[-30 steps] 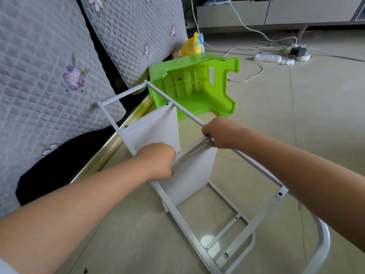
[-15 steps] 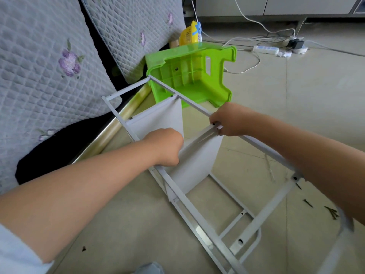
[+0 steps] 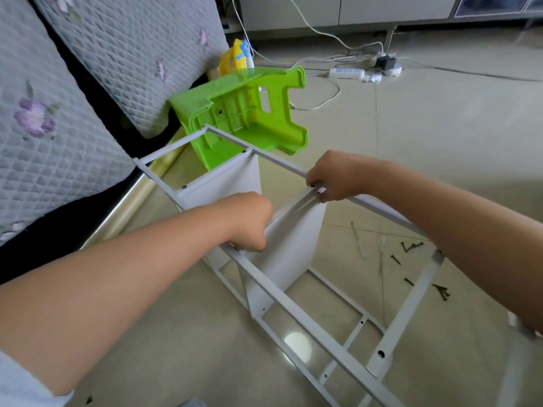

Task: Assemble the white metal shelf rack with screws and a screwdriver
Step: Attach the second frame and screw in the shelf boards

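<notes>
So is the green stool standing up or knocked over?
Knocked over. The green stool lies on its side on the floor, its ribbed underside and legs facing the camera, just behind the white rack.

Both bare forearms reach forward toward twelve o'clock. The left hand (image 3: 249, 221), entering from eight o'clock, is curled into a fist, knuckles up (whatever the fingers close on is hidden beneath it). The right hand (image 3: 335, 179), entering from four o'clock, has fingertips (image 3: 318, 193) bent down in a pinch.
</notes>
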{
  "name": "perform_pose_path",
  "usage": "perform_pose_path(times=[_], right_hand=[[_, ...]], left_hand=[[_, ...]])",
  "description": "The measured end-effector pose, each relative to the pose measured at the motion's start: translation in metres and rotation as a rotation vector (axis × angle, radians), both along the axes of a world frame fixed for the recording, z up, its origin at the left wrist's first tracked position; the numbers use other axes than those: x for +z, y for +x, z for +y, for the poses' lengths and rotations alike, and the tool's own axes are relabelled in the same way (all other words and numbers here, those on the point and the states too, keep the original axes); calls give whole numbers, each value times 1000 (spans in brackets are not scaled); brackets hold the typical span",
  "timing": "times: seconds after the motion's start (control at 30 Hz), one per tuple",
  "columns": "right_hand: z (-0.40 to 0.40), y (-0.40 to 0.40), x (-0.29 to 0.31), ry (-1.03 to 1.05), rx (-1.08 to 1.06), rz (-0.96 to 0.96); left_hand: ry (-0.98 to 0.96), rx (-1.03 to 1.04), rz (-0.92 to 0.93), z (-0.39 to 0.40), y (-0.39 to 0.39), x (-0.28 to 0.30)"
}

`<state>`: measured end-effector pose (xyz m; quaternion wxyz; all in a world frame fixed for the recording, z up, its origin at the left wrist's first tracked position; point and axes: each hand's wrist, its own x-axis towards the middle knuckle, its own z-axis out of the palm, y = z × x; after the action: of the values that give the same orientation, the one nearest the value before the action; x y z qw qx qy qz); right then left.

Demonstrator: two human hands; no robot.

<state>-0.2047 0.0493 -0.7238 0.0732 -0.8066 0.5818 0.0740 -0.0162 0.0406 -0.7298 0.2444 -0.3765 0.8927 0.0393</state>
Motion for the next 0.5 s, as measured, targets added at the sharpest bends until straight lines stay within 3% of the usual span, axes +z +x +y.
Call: perform_pose_path(times=[0.5], right_hand=[[17,-54,14,-137,-273,-45]], left_hand=[[-134,-118,-38,-22,-64,20]])
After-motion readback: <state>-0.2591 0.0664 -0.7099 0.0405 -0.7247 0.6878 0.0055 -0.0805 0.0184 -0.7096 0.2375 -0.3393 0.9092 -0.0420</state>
